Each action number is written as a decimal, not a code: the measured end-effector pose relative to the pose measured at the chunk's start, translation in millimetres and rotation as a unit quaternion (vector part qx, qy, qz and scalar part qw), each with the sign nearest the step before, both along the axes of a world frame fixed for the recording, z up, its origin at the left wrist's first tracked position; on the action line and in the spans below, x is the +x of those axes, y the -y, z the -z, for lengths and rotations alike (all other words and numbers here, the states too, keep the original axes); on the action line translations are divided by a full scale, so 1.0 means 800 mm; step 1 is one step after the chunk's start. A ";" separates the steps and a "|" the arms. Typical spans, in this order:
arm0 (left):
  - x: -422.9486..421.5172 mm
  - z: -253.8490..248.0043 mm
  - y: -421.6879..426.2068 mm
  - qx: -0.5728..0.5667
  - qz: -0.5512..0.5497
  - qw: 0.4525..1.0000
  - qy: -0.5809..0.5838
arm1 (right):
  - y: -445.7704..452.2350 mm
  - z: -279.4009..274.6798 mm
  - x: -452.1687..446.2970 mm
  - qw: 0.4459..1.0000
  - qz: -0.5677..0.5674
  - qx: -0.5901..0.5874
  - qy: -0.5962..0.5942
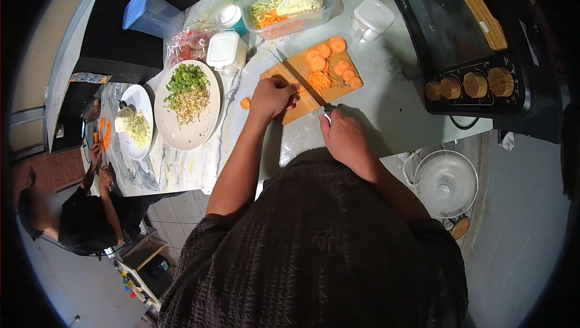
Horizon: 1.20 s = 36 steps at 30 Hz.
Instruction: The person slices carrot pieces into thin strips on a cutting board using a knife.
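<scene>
My right hand [344, 138] is closed round the handle of a knife [306, 87], whose blade lies across a wooden cutting board [347, 93]. On the board's left part, my left hand [275, 97] has its fingers curled together beside the blade. A bit of orange shows at its fingertips, too small to make out fully. To the right of the blade are carrot strips [320, 82] and carrot slices [337, 44]. One small carrot piece [245, 103] lies on the counter left of my left wrist.
A plate of greens and sprouts [211, 124] stands left, near a white-lidded container [223, 49]. Behind the board is a vegetable tub [331, 2]. An oven [468, 65] stands right. A co-worker [78, 213] cuts carrots at far left.
</scene>
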<state>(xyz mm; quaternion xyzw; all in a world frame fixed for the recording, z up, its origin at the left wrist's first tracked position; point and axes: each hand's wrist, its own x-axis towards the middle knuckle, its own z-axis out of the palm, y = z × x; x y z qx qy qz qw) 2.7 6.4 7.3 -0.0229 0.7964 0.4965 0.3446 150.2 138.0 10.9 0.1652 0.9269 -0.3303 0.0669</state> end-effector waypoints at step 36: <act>0.000 0.003 -0.001 -0.004 0.009 1.000 0.027 | 0.000 -0.008 -0.010 0.996 0.020 -0.066 0.049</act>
